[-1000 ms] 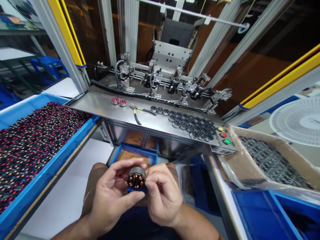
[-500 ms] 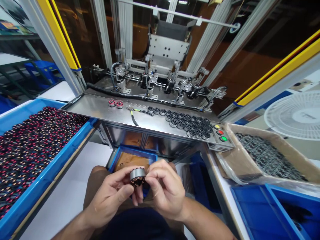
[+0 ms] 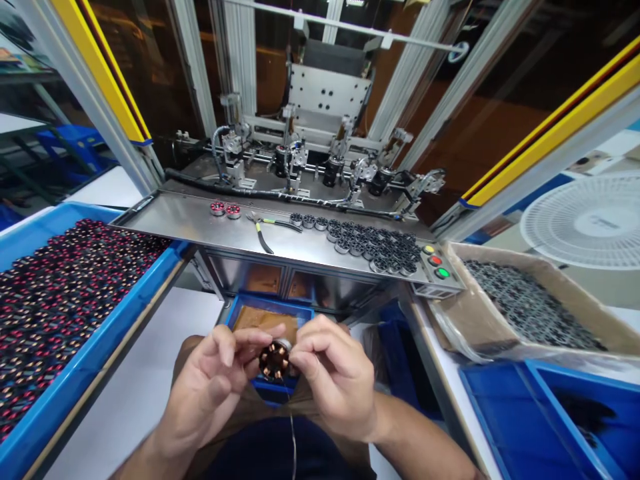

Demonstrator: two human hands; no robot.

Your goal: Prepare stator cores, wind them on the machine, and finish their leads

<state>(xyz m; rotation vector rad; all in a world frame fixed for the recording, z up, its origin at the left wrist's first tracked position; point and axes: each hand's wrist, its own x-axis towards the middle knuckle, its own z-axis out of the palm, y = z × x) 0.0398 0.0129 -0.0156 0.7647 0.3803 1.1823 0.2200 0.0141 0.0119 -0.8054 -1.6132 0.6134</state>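
Observation:
A wound motor stator [image 3: 275, 361], a silver ring with copper coils inside, is held over my lap with its coil face turned towards me. My right hand [image 3: 333, 373] pinches its right edge between thumb and fingers. Around its left and upper side lie the fingers of my left hand [image 3: 213, 383], with the left thumb lifted off it; the fingertips behind are partly hidden. A thin wire [image 3: 293, 440] hangs below the stator. Beneath the hands stands a blue bin [image 3: 307, 315] with brown cardboard in it.
On the metal ledge [image 3: 190, 220] lie two red-wound stators [image 3: 225, 210], cutting pliers [image 3: 263, 233] and many dark stators [image 3: 373, 243]. A blue tray [image 3: 145, 287] of wound stators is left. Right are coloured buttons [image 3: 437, 261], a carton of grey parts [image 3: 465, 317] and a fan [image 3: 590, 223].
The stator has tilted, so its coil face now shows more fully. My left thumb has come off it and the left fingers have spread. A hanging wire now shows below.

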